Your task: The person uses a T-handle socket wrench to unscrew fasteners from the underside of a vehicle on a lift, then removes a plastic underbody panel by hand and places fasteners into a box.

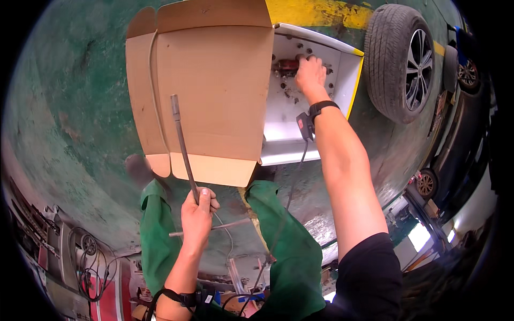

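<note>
My left hand (197,216) is wrapped round the shaft of a long metal socket wrench (183,142). Its socket end points up over the cardboard flap, and a thin crossbar (233,225) shows behind my wrist. My right hand (311,76) reaches down into a white box (284,109) with its fingers curled. What they grip, if anything, is hidden. Beside those fingers lies a dark red object (288,65) that I cannot identify. Several small dark pieces, perhaps nuts (309,51), are scattered on the box's floor around it.
The box's brown cardboard lid (214,80) is folded open to the left on the green floor (80,107). A car wheel (399,64) stands to its right. Beyond it is a dark car (466,134). Cables (88,262) hang near equipment at the lower left. My green-trousered legs are close below.
</note>
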